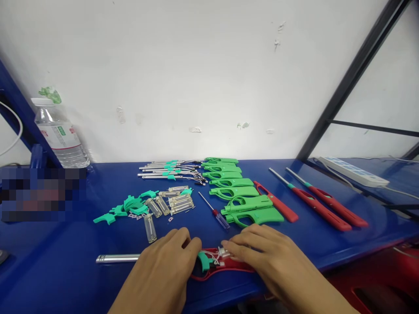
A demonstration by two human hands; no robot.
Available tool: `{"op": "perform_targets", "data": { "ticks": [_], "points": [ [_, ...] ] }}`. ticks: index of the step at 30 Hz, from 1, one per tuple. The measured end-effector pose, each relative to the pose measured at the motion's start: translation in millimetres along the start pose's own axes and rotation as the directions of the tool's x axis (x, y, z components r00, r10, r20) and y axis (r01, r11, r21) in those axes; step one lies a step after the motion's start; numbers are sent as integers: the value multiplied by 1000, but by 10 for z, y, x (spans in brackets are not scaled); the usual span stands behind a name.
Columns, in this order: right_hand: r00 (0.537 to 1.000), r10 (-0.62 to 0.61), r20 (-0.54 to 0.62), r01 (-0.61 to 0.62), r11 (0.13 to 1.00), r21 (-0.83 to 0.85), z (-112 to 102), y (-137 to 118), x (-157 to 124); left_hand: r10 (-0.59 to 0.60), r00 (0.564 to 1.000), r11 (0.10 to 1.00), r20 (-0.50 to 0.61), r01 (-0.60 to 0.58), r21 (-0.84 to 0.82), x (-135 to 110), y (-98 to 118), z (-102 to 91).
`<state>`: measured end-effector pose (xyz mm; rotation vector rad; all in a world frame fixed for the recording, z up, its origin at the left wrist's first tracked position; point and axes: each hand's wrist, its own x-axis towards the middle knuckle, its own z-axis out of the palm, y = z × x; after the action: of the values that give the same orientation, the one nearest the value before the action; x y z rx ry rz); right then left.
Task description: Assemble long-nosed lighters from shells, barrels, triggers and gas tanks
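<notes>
At the table's front edge lies an opened long-nosed lighter with a red casing half [225, 267], a silver tube [117, 258], a teal trigger [205, 261] and white wires. My left hand [163, 266] is closed over the lighter where tube and casing meet, hiding that joint. Over the casing's right part, my right hand [266, 253] has its fingers bent onto a clear fuel tank [224, 251], of which only the valve end shows. Just beyond the hands are a screwdriver [220, 218], a loose clear tank [150, 228] and green casing halves [253, 216].
Teal triggers [132, 204], more clear tanks [181, 203] and silver tubes with wires [163, 176] lie behind on the blue table [59, 261]. Red lighters [322, 209] and a power strip [355, 171] are at right. A water bottle [62, 139] stands against the wall at left.
</notes>
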<state>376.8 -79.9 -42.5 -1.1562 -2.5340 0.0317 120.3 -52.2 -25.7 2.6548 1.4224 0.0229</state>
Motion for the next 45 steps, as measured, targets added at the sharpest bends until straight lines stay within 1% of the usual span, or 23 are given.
{"op": "perform_targets", "data": {
  "ticks": [6,9,15,19,22,25,29,33,35,39,45],
  "points": [
    [999,-31,-42,29,998,-49,20,-40,16,19,999,1000,-28,-19,-6,15,-12,17],
    [998,-25,-57,21,998,-56,24,-72,26,17,999,1000,-29,-17,-10,18,-12,27],
    [998,39,-39,-39,999,9,-6,-103,40,14,999,1000,-30,-15,-24,0,-23,35],
    [994,109,8,-110,992,59,-77,-150,51,16,1000,1000,-27,-17,-23,-2,-20,24],
    [990,131,45,-134,987,88,-119,-176,43,16,1000,1000,-12,-16,-15,-7,-10,16],
    [988,142,59,-146,986,75,-120,-176,26,4,1000,1000,-4,-4,-10,-8,3,7],
    [991,133,14,-134,989,67,-107,-167,18,-8,1000,1000,10,8,-10,10,21,-28],
    [996,78,43,-83,986,141,-133,-172,36,-11,998,1000,67,12,-6,31,34,-77],
    [997,57,42,-63,984,164,-148,-173,51,-12,997,1000,78,12,-3,29,38,-89],
    [999,49,21,-52,979,198,-163,-169,86,6,999,1000,52,-6,-4,8,34,-80],
    [999,38,2,-37,973,226,-169,-162,102,7,1000,999,11,-6,-50,23,19,-47]
  ]
}}
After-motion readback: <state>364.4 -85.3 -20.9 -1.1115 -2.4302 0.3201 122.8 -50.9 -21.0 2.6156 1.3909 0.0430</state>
